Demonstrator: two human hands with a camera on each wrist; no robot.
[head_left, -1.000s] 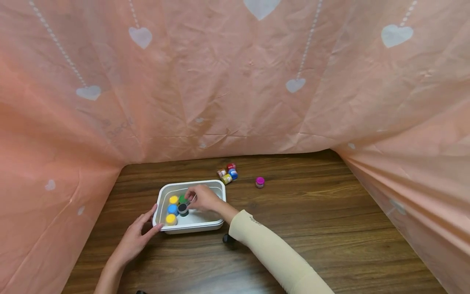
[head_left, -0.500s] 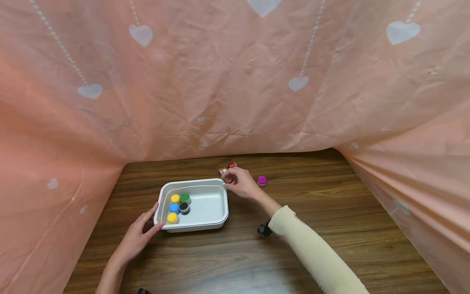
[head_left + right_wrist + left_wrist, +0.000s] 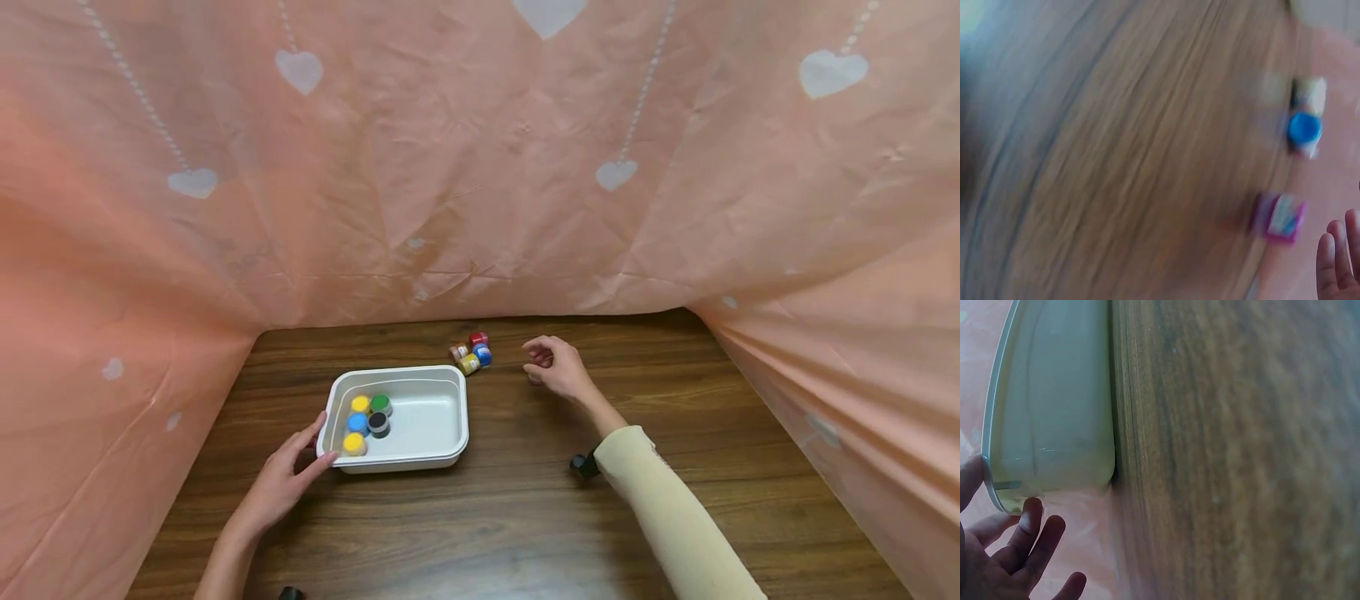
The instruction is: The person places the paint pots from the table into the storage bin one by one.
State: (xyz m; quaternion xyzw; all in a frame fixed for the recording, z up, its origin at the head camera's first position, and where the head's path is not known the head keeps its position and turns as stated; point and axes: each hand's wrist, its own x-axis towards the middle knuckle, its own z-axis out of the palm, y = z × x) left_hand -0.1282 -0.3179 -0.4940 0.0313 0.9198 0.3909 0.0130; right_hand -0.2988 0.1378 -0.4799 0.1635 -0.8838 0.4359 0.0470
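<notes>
Dark wood-grain tabletop (image 3: 487,533); peach sheet (image 3: 487,208) printed with white hearts hung behind and along both sides. Since half a second ago the right hand (image 3: 558,371) has shifted rightward, off the cluster of four jars (image 3: 468,363), to the magenta jar (image 3: 1280,219) on the tabletop; five jars (image 3: 357,424) in the left end of the white tray (image 3: 423,425) unchanged. Right arm, cream sleeve (image 3: 675,508), reaches forward, fingers loosely curled, holding nothing, near that jar. Left hand (image 3: 281,483): fingers spread, fairly straight, touching tray's near-left corner.

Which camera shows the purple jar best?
Right wrist view: the purple jar is uncovered, though blurred. In the head view, I can't make it out near the right hand; the left wrist view lacks it.
</notes>
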